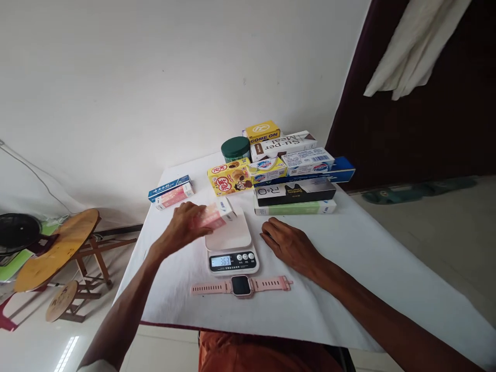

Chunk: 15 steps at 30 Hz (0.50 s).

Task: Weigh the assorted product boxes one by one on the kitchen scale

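Pink box: pink-and-white carton, tilted, its white end over the pan of the scale; whether it touches the pan cannot be told.
Left hand: holds the Pink box by its left end, fingers over the top and thumb along the near side.
Right hand: holds nothing that shows; fingers loosely curled, resting on the white cloth just right of the scale.
Scale: white, standing in front of the person; its lit display appears to read 363, with three round buttons to the right.
Watch: pink strap laid out flat, dark square face, just on the near side of the scale.
Left pair: blue box and a second pink-and-white box side by side, beyond the Left hand.
Right group: jar with a green lid at the back; yellow snack box in front of it; farther right, a yellow "COME ON" box, a white "Su-per Meal" box, a yellow soap box beside a white-and-blue box, and a long blue box below these two.
Near edge of group: black-and-white box, with a green-and-white box nearest the person.
Floor at left: wooden stool near a wooden table.
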Motion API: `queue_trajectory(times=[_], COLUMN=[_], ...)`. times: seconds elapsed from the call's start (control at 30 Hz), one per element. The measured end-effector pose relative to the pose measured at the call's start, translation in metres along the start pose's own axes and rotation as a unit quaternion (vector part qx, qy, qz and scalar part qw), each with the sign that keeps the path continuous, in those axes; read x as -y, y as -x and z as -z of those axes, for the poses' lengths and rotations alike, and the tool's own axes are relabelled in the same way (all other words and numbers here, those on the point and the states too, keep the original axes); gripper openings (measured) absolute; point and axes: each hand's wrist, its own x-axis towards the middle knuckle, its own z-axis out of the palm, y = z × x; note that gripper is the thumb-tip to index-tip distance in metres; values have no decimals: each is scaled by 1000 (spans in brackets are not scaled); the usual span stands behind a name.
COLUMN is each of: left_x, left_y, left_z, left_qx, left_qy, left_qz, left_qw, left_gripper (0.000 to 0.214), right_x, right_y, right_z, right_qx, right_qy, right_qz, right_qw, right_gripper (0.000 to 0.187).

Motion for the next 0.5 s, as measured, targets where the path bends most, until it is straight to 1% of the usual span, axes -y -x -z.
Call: queue_trajectory(times=[0.07,0.13,0.2,0.27,0.33,0.4,0.43,0.5], left_x=[-21,-33,-36,-34,-30,-28,-27,-27], left_y=[1,-2,-6,-8,-7,-4,-2,3], left_z=[-13,-21,-25,-26,-21,-11,-5,8], left_qx=[25,45,60,70,70,59,50,27], left_qy=[1,-11,-26,-36,-36,-23,-13,4], left_qz=[-27,-41,-43,-40,-36,-32,-28,-23], left_qw=[999,998,997,996,996,997,998,999], left_gripper=[54,54,55,59,68,75,76,69], right_x=[1,2,2,2,2,2,2,2], right_y=[-1,-2,-2,-2,-1,-1,0,0], right_z=[3,4,5,5,4,3,3,2], right_qx=[5,9,12,18,28,39,44,50], right_qy=[-5,-13,-21,-24,-18,-5,2,13], right_qz=[-4,-9,-14,-19,-25,-28,-27,-24], right_qw=[1000,1000,1000,999,999,999,999,998], right_gripper=[25,25,25,24,23,23,24,26])
